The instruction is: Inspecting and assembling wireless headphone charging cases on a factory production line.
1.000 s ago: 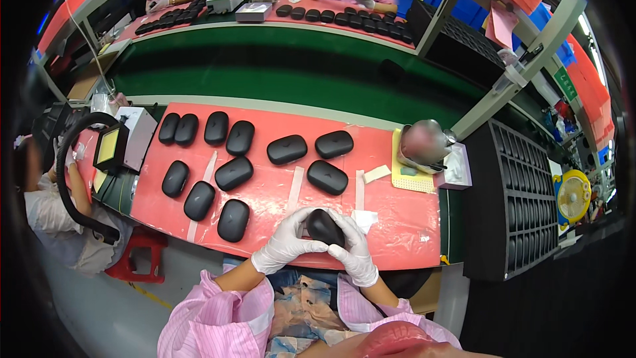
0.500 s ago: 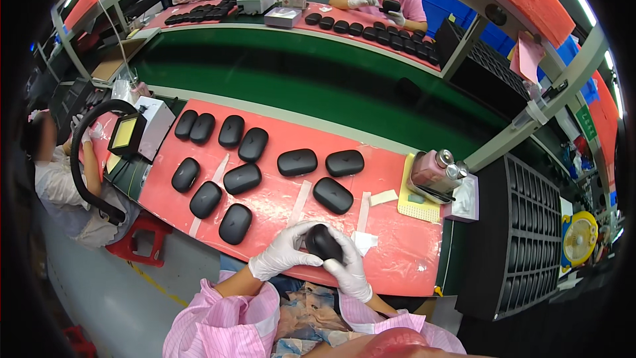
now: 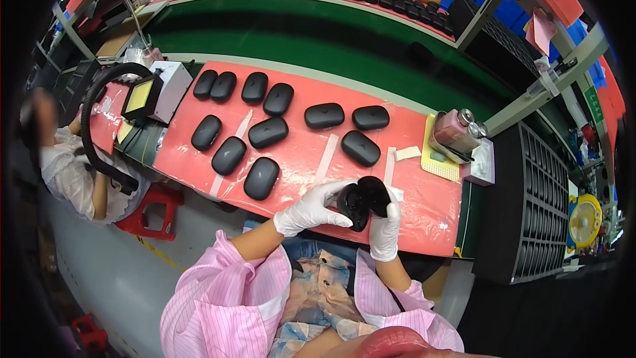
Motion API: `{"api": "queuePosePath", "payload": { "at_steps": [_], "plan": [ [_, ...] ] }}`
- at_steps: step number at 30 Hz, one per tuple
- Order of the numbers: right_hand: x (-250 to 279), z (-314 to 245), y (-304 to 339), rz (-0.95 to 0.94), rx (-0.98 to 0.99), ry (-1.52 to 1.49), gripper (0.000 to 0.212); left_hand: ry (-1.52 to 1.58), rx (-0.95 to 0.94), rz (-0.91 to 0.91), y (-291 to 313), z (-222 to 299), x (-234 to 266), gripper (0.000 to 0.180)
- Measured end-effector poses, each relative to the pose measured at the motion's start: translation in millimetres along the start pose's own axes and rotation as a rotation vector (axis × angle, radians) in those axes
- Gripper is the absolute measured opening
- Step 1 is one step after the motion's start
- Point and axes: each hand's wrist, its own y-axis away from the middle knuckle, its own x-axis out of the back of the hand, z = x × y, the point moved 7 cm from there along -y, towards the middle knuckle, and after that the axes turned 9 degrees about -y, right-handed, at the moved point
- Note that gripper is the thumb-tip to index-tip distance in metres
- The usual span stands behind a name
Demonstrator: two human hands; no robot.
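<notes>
Just in front of my body, a black earbud case (image 3: pixel 355 207) is held with its hinged lid (image 3: pixel 375 192) swung up and its dark inside showing. My white-gloved left hand (image 3: pixel 310 211) is closed round the left side of the case. On the other side, my gloved right hand (image 3: pixel 385 231) grips it by the lid. Several like black cases lie closed on the pink table mat (image 3: pixel 298 159); the nearest to my left hand is a closed case (image 3: pixel 261 178). Fine detail inside the held case is too small to tell.
Pink bottles with metal tops (image 3: pixel 454 127) stand on a yellow pad at the right, beside a tissue box (image 3: pixel 481 162). A black compartment rack (image 3: pixel 530 205) stands beyond. At the left are a black-hosed box (image 3: pixel 173 89), a red stool (image 3: pixel 151 215) and a co-worker.
The case in my hands has gone from closed to open, its lid raised. My hands have shifted right and slightly up in the picture, and the whole view has tilted downward.
</notes>
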Motion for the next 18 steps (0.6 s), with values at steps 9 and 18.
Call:
{"api": "queuePosePath", "payload": {
  "at_steps": [9, 18],
  "plan": [
    [11.4, -4.3, 17.5, 0.164, 0.149, 0.308, 0.054, 0.04, 0.045, -0.029, 4.5, 0.6, -3.5, 0.083],
    [15.3, -2.7, 24.6, 0.134, 0.149, 0.283, 0.045, 0.238, 0.037, -0.128, -1.9, 3.6, -0.7, 0.09]
  ]
}}
